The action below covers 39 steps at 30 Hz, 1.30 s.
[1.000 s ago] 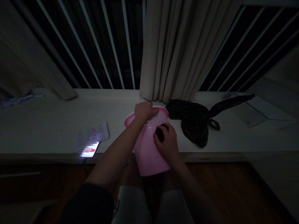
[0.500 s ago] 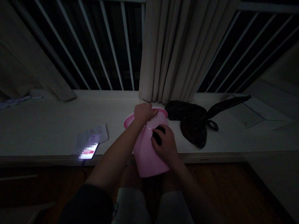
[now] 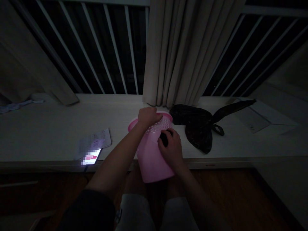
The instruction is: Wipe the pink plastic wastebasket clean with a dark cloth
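Note:
A pink plastic wastebasket [image 3: 154, 162] with a perforated band below its rim lies tilted on its side. Its open end points toward the window, and its base hangs past the ledge's front edge over my knees. My left hand [image 3: 147, 116] is closed over the rim, with the fingers partly inside the opening. Against the basket's upper side, my right hand [image 3: 172, 149] presses a small dark, rounded piece [image 3: 164, 139] with curled fingers; its kind cannot be made out in the dim light.
A knotted black plastic bag [image 3: 198, 128] lies right of the basket on the white ledge [image 3: 57, 131]. To the left, a lit phone [image 3: 91, 157] sits by some papers [image 3: 101, 137] at the ledge's edge. Behind are a curtain [image 3: 178, 54] and barred windows.
My right hand has shifted slightly to the right along the basket's side with the dark piece under its fingers. My left hand stays on the rim.

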### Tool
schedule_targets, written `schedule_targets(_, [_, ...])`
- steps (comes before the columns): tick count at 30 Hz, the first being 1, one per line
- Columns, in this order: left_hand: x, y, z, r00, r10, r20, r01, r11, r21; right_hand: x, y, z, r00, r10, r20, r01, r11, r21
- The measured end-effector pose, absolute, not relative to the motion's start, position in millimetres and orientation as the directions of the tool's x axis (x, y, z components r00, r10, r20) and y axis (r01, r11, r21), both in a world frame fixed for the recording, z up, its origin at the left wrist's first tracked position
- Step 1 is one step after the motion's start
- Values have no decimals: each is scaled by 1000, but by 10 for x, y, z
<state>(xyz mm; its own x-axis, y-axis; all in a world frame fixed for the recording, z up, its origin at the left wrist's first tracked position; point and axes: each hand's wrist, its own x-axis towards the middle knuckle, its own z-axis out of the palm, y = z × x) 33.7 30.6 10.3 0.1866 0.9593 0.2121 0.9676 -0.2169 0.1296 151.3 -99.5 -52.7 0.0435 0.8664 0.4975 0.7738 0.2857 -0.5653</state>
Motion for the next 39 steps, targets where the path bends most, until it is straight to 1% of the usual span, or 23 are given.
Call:
schedule_targets(3, [243,329,156,274,948,162,944,-298,143,1492,-1003,-513,59,870,490,778,268,-569])
schedule_targets(5, [138,335,177,306,943,133,925,-328,194,1477,-1007,-508,69,871,486,779,258,-572])
schedule_targets(9, [-76,323,125,223,962,157,911,-263,318,1456,-1004,-512,73,867,492,774,262,-577])
schedule_targets(12, [-159,309,52,179,968,176,898,-234,372,1453,-998,-518,66,861,504,771,277,-573])
schedule_targets(14, [-189,311,12,169,971,170,887,-225,404,1461,-992,-524,68,860,506,769,278,-576])
schedule_targets(18, [-270,350,-70,138,984,115,848,-177,500,1483,-976,-544,87,858,506,752,276,-598])
schedule_targets(25, [-410,369,-188,123,985,117,748,-170,641,1495,-966,-550,97,858,505,746,273,-607])
schedule_targets(30, [-481,274,-284,41,984,173,672,-155,724,1519,-969,-536,126,867,483,733,246,-634])
schedule_targets(33, [-520,197,-347,-42,981,191,652,-117,749,1525,-963,-548,127,864,487,729,252,-637])
schedule_targets(37, [-580,126,-466,-182,975,130,608,7,794,1535,-943,-584,140,860,491,713,257,-653])
schedule_targets(39, [-615,117,-555,-205,975,92,554,38,832,1542,-935,-601,150,859,489,703,255,-664])
